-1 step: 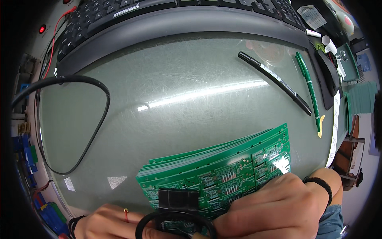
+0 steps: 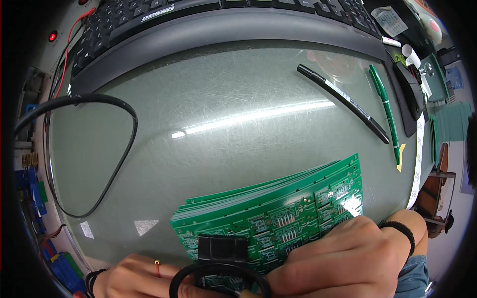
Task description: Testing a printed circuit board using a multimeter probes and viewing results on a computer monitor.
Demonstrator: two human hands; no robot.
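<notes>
The left hand (image 2: 141, 278) is cut off by the lower edge, so its grip cannot be told. The fanned stack of green circuit boards (image 2: 278, 208) is pressed under the closed fingers of the right hand (image 2: 343, 260), beside a black-rimmed round magnifier (image 2: 218, 278).

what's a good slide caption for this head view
Both hands, left hand and right hand, on a stack of green circuit boards beneath a black ring magnifier.

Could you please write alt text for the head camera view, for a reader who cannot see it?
Two bare hands, left hand and right hand, rest on a fanned stack of green circuit boards on a glass-topped desk, with a black ring-shaped magnifier between them. A black pen, green pen, black cable and keyboard lie beyond.
</notes>
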